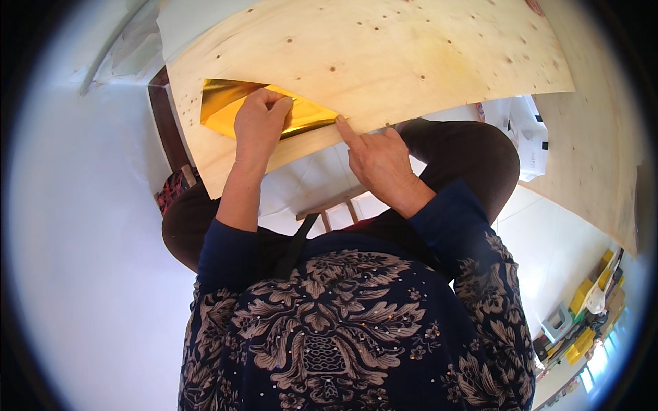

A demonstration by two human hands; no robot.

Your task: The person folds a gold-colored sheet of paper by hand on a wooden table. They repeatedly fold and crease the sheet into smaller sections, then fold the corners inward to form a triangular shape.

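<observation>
A shiny gold foil sheet (306, 114) lies on the pale wooden board, folded so that it narrows to a point on its right. My left hand (259, 130) rests over the middle of the sheet, thumb and fingertips closed together at the foil. With the index finger stretched out, my right hand (379, 159) touches the pointed right tip of the sheet. Its other fingers are partly bent and hold nothing that shows. Part of the foil is hidden under my left hand.
The wooden board (384, 61), dotted with small dark marks, spans above my knees. A white bag (528, 137) is at the right, by another wooden panel (589, 151). Yellow and other items (581, 294) lie along the far right. A dark wooden leg (168, 120) stands left.
</observation>
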